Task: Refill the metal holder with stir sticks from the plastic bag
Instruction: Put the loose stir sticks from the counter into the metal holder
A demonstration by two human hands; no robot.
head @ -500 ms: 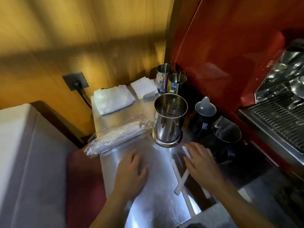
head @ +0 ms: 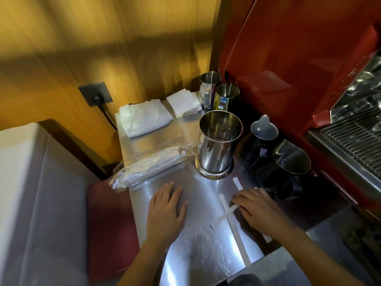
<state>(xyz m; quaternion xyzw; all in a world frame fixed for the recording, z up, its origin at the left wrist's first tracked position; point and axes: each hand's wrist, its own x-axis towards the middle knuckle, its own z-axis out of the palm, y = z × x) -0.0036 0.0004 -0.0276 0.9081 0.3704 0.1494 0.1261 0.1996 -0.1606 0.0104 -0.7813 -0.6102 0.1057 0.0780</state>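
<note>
Here, a steel counter (head: 206, 244) meets a wood-panelled wall (head: 103, 48).

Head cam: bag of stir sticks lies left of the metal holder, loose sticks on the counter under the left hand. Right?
Not quite. The head view shows the loose sticks under the right hand, not the left. The left hand lies flat on bare counter. The rest holds: the bag of stir sticks lies left of the metal holder.

Left hand (head: 167, 211) lies flat on the steel surface (head: 198, 252); right hand (head: 258, 209) pinches a stir stick (head: 224, 215) near the metal holder (head: 218, 143).
</note>
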